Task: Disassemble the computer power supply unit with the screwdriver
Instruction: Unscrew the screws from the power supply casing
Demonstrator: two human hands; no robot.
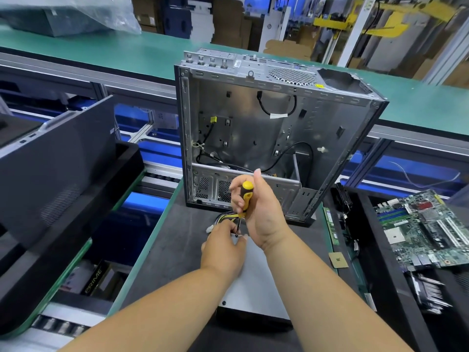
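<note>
Landmark: the grey power supply unit (250, 283), lying flat on the dark work mat (177, 250) directly in front of the person. To its left, a black computer case panel (58, 158) leans in a black tray (76, 214). The left hand (223, 247) rests on the unit's far end, fingertips pinched at the screwdriver's tip. The right hand (258, 207) grips the yellow-and-black screwdriver (244, 199) upright, fingers curled round the handle, its shaft pointing down onto the unit's far edge. A yellow-and-black cable bundle (225, 217) leaves that end. Behind the unit stands an open, gutted computer chassis (274, 128). To its right lie a memory stick (331, 227) and a green motherboard (429, 227).
</note>
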